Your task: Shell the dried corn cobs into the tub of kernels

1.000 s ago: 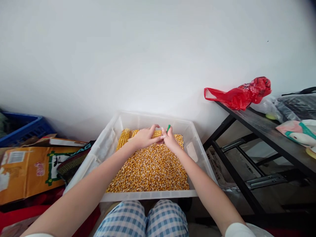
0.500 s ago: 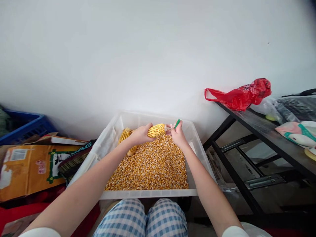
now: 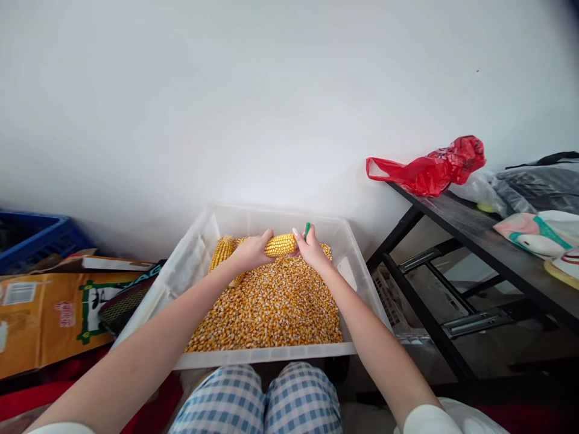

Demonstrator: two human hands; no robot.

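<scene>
Two bare hands meet over the far end of a clear plastic bin (image 3: 199, 253) that rests in front of the person's knees, against a white wall. The left hand (image 3: 250, 252) has its fingers curled round the near end of a yellow corn cob (image 3: 280, 245), which lies almost level just above the loose kernels (image 3: 271, 307) that fill most of the bin. The right hand (image 3: 311, 252) is closed round a small tool with a green handle (image 3: 307, 229); only the green tip shows above the fingers, and the working end is hidden, so whether it touches the cob cannot be told, though the hand sits right against the cob's right end. More whole cobs (image 3: 221, 253) lie in the bin's far left corner, just behind and below the left hand. Blue-and-white checked trousers (image 3: 257, 401) show at the bottom edge, below the bin's near rim. To the left of the bin lie a printed cardboard box (image 3: 49, 313) and, further back, a blue crate (image 3: 27, 235). To the right stands a dark table (image 3: 479, 229) on a black metal frame, with a crumpled red plastic bag (image 3: 429, 169) at its near corner and other bags beyond it.
</scene>
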